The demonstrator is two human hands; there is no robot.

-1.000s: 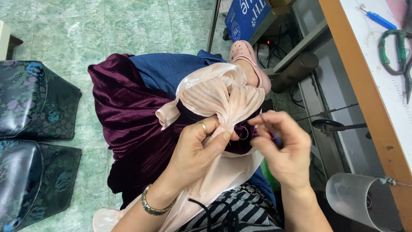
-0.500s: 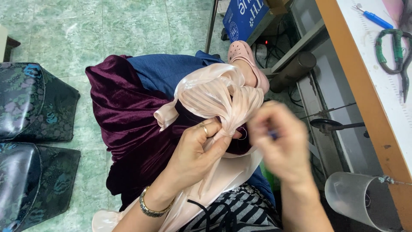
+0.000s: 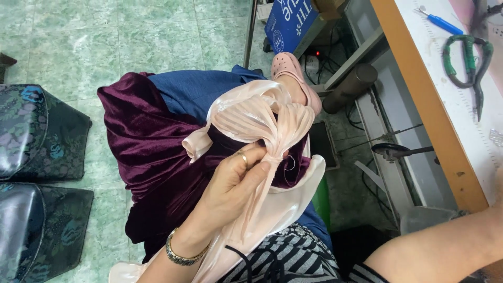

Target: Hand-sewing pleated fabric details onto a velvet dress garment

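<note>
The pale pink satin fabric (image 3: 257,123) is pinched at its gathered knot by your left hand (image 3: 233,183) over the maroon velvet (image 3: 141,141); your right hand is out of frame.

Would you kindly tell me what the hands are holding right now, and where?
The left hand pinches the pink satin fabric at its gathered knot; the right hand is out of view.

Bright, even daylight; soft shadows, sharp focus, satin sheen.

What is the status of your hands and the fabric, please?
Left hand pinching pink satin gathers. Right hand out of frame. Purple velvet underneath.
</note>
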